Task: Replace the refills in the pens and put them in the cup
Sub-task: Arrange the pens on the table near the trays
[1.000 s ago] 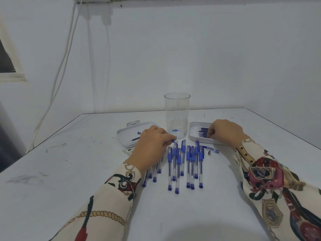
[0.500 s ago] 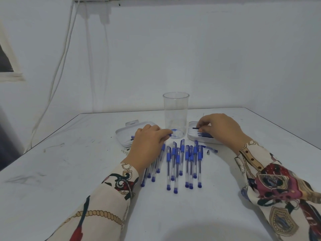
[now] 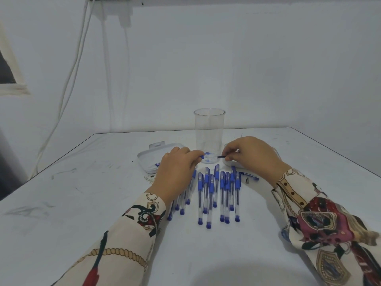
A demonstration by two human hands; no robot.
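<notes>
A refill [image 3: 221,156] is pinched in the right hand [image 3: 250,154] and a pen barrel [image 3: 201,156] gripped in the left hand [image 3: 178,169] before the empty cup [image 3: 209,133], so threading it in probably needs careful lining up.

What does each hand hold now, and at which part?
Right hand pinches a refill near one end. Left hand holds a pen near its end.

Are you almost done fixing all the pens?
Not nearly. The cup holds no pens. The right hand pinches a dark refill, and the left hand grips a pen part near the cup's base. The row of capped blue pens is still lying on the table, waiting.
</notes>
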